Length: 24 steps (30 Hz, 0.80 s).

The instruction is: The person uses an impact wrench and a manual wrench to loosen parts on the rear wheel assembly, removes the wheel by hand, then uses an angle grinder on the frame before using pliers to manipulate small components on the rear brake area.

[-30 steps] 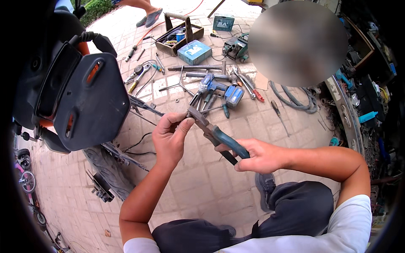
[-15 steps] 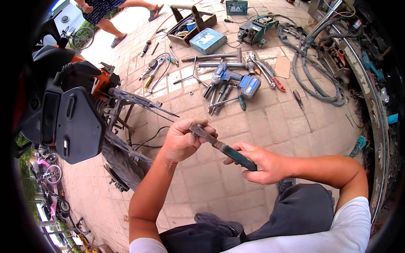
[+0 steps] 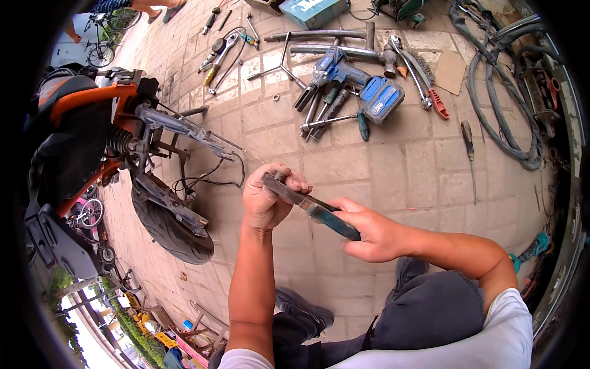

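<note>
My right hand (image 3: 376,232) is closed round the green handles of a pair of worn pliers (image 3: 313,208), held aslant above the paving. The handles stand slightly apart. At the rusty jaw end, my left hand (image 3: 264,200) is closed, thumb and fingers pinched beside the jaws. A small round metal piece (image 3: 279,176) shows there, between the jaws and the left fingers; its exact kind is hidden. Left of my hands stands a partly stripped motorcycle (image 3: 92,141), with its rear tyre (image 3: 175,237) and a bare grey frame rail showing.
Ahead lie a blue cordless impact wrench (image 3: 347,86), a hammer, ratchets, a wire brush (image 3: 437,101) and a T-shaped wrench. A screwdriver (image 3: 469,157) and a coiled hose (image 3: 491,123) lie to the right. A teal case (image 3: 313,13) stands farther off. Another person's legs show at upper left.
The view has shifted, so the motorcycle and tools sit differently in the picture. The pliers' handles now appear spread, and their jaws remain at my left fingers.
</note>
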### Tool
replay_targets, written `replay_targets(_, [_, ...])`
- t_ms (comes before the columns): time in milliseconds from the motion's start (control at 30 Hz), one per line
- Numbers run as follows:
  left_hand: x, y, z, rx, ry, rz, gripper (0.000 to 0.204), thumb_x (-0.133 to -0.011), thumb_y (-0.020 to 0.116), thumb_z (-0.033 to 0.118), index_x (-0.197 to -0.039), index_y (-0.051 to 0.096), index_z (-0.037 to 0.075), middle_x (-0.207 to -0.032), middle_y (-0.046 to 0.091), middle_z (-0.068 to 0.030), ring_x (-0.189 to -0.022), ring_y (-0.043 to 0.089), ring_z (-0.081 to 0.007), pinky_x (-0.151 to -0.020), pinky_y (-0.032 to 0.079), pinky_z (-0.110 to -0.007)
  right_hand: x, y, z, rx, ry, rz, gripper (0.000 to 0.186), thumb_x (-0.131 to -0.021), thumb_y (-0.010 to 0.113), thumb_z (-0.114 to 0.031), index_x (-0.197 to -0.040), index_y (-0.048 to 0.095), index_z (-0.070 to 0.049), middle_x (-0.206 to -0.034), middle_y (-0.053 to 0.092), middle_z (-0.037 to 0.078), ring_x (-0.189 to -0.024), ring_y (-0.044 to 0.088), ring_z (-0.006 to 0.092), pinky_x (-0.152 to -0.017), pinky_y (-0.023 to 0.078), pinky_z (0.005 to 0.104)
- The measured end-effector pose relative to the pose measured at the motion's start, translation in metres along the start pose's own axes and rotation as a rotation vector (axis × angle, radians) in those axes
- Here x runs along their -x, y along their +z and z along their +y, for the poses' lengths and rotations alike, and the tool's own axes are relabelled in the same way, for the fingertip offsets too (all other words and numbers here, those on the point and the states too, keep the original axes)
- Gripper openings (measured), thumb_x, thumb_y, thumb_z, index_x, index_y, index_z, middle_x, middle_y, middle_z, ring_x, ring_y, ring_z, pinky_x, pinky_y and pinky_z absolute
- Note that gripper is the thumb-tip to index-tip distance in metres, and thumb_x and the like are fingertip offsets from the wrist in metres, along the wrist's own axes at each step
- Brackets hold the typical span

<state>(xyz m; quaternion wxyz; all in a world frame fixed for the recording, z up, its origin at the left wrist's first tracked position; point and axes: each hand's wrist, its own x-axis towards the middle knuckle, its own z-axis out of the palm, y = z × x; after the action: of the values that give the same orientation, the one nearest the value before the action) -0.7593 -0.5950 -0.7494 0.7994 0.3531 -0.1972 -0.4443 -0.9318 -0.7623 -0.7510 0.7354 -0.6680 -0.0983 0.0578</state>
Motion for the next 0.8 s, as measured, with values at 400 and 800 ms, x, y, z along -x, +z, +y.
replay_targets(400, [0.033,-0.011,-0.023,-0.051,0.059,0.37,0.044,-0.083,0.072,0.032,-0.113,0.057,0.002,-0.089,0.063,-0.0087,-0.087,0.06,-0.0256,-0.082,0.052,-0.042,-0.029,-0.01,0.044,-0.192,0.202,-0.217,0.056,-0.069,0.048,0.004,-0.124,0.055,0.001,-0.124,0.045,0.012,-0.107,0.048,0.0218,-0.094,0.04,0.0331])
replay_targets(800, [0.137,0.014,-0.017,-0.091,0.255,0.546,0.049,-0.082,0.073,0.03,-0.116,0.057,0.0,-0.09,0.064,-0.0106,-0.087,0.061,-0.0266,-0.081,0.052,-0.042,-0.03,0.05,0.037,-0.181,0.14,-0.5,0.058,-0.07,0.051,-0.001,-0.128,0.051,-0.002,-0.12,0.046,0.017,-0.112,0.047,0.0301,-0.097,0.038,0.0353])
